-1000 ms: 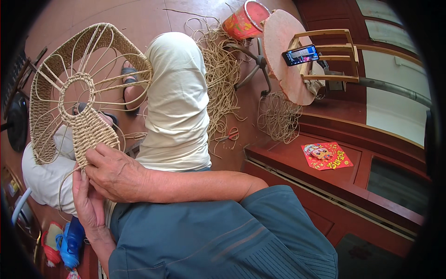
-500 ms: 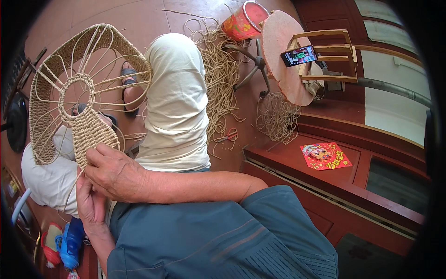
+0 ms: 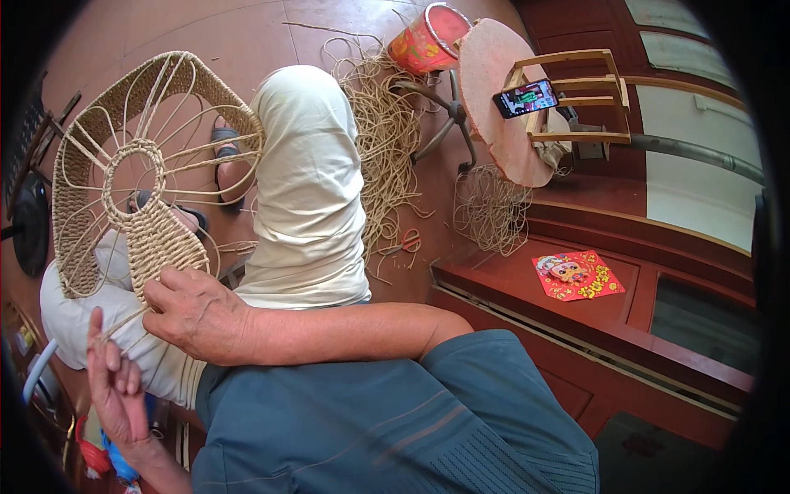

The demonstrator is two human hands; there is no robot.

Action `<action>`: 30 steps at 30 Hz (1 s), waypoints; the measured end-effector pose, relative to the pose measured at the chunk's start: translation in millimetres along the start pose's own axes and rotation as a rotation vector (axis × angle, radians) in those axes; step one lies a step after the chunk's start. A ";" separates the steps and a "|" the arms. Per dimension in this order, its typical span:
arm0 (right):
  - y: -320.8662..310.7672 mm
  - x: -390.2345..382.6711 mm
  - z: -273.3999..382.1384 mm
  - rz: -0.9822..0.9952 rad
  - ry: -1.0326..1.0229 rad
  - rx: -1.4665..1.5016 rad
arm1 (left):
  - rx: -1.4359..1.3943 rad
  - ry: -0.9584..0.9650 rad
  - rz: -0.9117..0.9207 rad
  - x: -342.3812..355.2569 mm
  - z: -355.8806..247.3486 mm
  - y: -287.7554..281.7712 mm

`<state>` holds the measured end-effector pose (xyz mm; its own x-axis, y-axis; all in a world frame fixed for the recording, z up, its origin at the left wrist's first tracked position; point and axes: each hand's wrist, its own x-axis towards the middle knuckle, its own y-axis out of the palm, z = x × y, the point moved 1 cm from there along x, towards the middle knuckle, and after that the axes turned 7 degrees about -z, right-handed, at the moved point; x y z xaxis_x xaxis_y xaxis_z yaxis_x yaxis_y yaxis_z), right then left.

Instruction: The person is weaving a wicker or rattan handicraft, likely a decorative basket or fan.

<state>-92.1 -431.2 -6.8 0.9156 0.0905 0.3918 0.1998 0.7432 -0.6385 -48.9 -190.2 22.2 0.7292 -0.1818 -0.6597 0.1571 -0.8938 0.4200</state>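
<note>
Gripping the woven frame point(image 3: 164, 239) at its tapered lower end, the right hand point(image 3: 197, 317) presumably steadied the weave; the left hand point(image 3: 117, 387), fingers partly curled, held the cord point(image 3: 123, 321), likely for tension. Frame stood before the legs point(image 3: 304, 181), rim against one knee, probably for bracing.

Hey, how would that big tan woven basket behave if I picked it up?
The big tan woven basket is probably light for its size, given its wide gaps. Its densely woven band holds a curved shape, so it's likely fairly stiff. The thin, bowed tan cords might flex.
</note>
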 end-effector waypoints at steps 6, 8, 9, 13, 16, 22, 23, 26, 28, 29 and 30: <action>8.1 1.0 1.5 -0.019 0.059 0.007 | 0.038 0.189 -0.347 14.0 -59.4 -77.1; 9.4 1.2 1.7 -0.016 0.063 -0.003 | 0.108 0.200 -0.296 16.9 -82.3 -112.5; 9.5 1.2 1.9 -0.037 0.052 0.014 | 0.158 0.194 -0.399 15.8 -96.3 -133.3; 9.4 1.7 0.7 -0.040 0.065 0.013 | 0.358 0.138 -0.624 11.9 -144.4 -226.5; 9.4 1.3 1.9 -0.048 0.073 0.027 | 0.296 0.084 -0.300 9.8 -195.0 -303.6; 11.3 0.0 -1.5 -0.052 0.101 0.078 | 0.407 0.102 -0.908 -37.6 -250.0 -475.0; 11.6 2.4 -1.7 -0.036 0.127 0.049 | 0.398 0.095 -0.962 -51.1 -260.7 -489.5; 1.3 2.8 -4.2 -0.029 0.119 0.074 | 0.495 0.176 -1.158 -67.3 -274.2 -462.8; -3.5 3.3 -5.4 -0.047 0.185 0.122 | 1.327 0.563 -1.090 -41.5 -257.6 -380.2; -4.7 4.9 -3.5 -0.033 0.171 0.157 | 1.378 0.827 -0.938 -26.5 -235.4 -325.0; -6.5 5.3 -3.3 -0.029 0.208 0.182 | 1.215 0.716 -0.812 -19.5 -209.6 -266.9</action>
<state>-87.3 -437.8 -2.7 0.9662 -0.0569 0.2514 0.1783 0.8518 -0.4925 34.5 137.8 53.5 0.9193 0.3795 0.1042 0.2974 -0.4965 -0.8155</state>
